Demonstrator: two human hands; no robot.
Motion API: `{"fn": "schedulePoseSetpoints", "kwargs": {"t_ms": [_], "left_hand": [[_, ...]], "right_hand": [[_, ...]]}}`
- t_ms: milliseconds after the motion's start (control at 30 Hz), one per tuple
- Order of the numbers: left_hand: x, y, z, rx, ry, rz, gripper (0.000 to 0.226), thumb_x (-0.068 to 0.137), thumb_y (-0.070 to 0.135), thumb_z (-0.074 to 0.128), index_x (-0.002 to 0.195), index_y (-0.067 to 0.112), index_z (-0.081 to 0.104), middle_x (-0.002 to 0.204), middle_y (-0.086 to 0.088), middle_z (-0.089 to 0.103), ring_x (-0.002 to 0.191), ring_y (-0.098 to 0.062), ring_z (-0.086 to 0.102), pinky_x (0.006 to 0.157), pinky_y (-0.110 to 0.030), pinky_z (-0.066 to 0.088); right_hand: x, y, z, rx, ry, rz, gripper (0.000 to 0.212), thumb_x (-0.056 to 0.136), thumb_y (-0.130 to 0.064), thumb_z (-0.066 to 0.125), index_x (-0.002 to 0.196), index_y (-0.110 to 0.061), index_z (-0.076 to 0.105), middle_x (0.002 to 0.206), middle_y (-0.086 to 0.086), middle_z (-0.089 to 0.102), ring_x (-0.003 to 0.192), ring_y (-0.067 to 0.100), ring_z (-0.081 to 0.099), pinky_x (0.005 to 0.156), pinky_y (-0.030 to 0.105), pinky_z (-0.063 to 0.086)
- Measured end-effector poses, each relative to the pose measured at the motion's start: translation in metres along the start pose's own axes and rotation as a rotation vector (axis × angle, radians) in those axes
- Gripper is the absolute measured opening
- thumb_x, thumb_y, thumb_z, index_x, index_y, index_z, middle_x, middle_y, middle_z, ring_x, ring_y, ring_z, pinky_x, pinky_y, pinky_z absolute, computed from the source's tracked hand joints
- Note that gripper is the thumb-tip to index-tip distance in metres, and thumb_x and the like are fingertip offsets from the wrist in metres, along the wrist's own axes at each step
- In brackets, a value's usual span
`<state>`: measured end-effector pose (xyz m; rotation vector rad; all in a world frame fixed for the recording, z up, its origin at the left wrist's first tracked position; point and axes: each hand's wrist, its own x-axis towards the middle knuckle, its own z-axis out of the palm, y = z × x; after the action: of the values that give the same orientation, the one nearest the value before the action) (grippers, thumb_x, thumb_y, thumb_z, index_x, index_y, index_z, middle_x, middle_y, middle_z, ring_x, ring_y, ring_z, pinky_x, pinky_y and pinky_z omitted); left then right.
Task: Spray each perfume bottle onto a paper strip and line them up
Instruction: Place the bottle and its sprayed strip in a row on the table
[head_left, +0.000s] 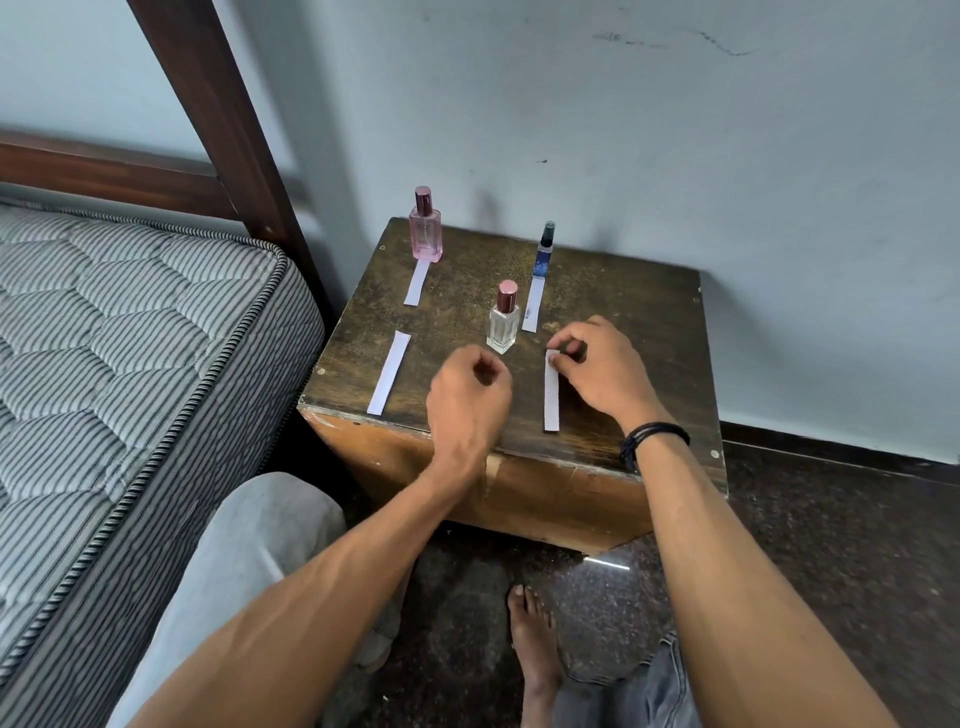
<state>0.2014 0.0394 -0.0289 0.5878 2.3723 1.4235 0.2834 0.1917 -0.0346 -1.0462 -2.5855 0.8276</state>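
The pink bottle stands at the far left of the table, with pink liquid high inside and a dark rose cap. The slim blue bottle stands far right, under a black cap. The clear bottle is square glass with a rose cap; if it holds liquid, I cannot tell.

The far-left strip touches the pink bottle's base and the far-right strip touches the blue bottle's. The near-left strip lies alone. The right hand pinches the far end of the near-right strip, which lies flat on the table. The left hand is just before the clear bottle, fingers curled in, holding nothing.

The table is a worn, dark wooden box. On the left is a striped quilted mattress, and a black band is on the right wrist.
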Motion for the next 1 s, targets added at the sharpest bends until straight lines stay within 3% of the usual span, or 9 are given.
{"fn": "schedulePoseSetpoints", "kwargs": {"t_ms": [133, 300, 567, 767, 1000], "left_hand": [[-0.008, -0.007, 0.005, 0.229, -0.173, 0.15, 0.014, 0.071, 0.026, 0.069, 0.076, 0.037, 0.062, 0.086, 0.015, 0.066, 0.087, -0.015, 0.063, 0.084, -0.043, 0.053], [-0.005, -0.004, 0.0, 0.308, -0.24, 0.146, 0.019, 0.072, 0.037, 0.081, 0.083, 0.037, 0.065, 0.096, 0.016, 0.062, 0.103, -0.016, 0.053, 0.094, -0.041, 0.045], [-0.005, -0.003, 0.001, 0.354, -0.254, 0.152, 0.024, 0.073, 0.05, 0.081, 0.087, 0.038, 0.066, 0.092, 0.018, 0.055, 0.105, -0.013, 0.044, 0.089, -0.036, 0.036], [-0.007, -0.002, 0.004, 0.413, -0.251, 0.175, 0.03, 0.073, 0.051, 0.08, 0.096, 0.035, 0.07, 0.099, 0.018, 0.055, 0.11, -0.016, 0.044, 0.087, -0.034, 0.03], [-0.007, 0.0, 0.004, 0.429, -0.257, 0.167, 0.03, 0.073, 0.05, 0.081, 0.097, 0.036, 0.07, 0.101, 0.015, 0.057, 0.111, -0.018, 0.044, 0.091, -0.037, 0.033]], "right_hand": [[0.0, 0.0, -0.001, 0.03, 0.004, 0.006, 0.004, 0.094, -0.021, 0.073, 0.096, -0.024, 0.072, 0.104, -0.005, 0.058, 0.09, 0.011, 0.059, 0.075, 0.026, 0.042], [0.001, 0.0, -0.005, 0.07, -0.019, 0.008, 0.004, 0.094, -0.021, 0.073, 0.094, -0.025, 0.071, 0.103, -0.007, 0.061, 0.093, 0.01, 0.059, 0.082, 0.031, 0.047], [0.005, 0.001, -0.02, 0.182, -0.037, -0.002, 0.006, 0.093, -0.021, 0.074, 0.092, -0.026, 0.072, 0.097, -0.009, 0.07, 0.091, 0.007, 0.064, 0.072, 0.017, 0.044], [0.005, 0.0, -0.026, 0.244, -0.018, -0.012, 0.006, 0.092, -0.022, 0.076, 0.089, -0.027, 0.073, 0.096, -0.01, 0.071, 0.092, 0.009, 0.065, 0.079, 0.024, 0.049], [0.004, -0.002, -0.03, 0.271, -0.029, -0.037, 0.003, 0.091, -0.02, 0.076, 0.092, -0.022, 0.074, 0.096, -0.008, 0.073, 0.093, 0.01, 0.067, 0.078, 0.02, 0.049]]}}
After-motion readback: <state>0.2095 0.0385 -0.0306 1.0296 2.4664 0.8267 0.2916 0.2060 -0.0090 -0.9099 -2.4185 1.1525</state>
